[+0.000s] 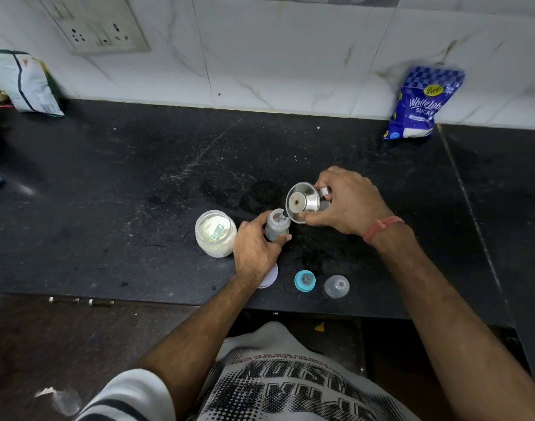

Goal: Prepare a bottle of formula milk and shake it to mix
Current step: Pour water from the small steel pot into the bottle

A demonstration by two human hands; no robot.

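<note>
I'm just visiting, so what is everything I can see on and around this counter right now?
baby bottle: one, clear, open, upright at counter centre
steel cup: one, silver, tilted over the bottle mouth
powder jar: one, clear, white powder and a teal scoop inside, left of the bottle
white lid: one, partly hidden under the left wrist
teat ring: one, teal, front edge
clear cap: one, beside the ring
sugar bag: one, blue, against the wall, right
white packet: one, far left
socket panel: one, on the wall
left hand: grips the bottle
right hand: holds the cup
</note>
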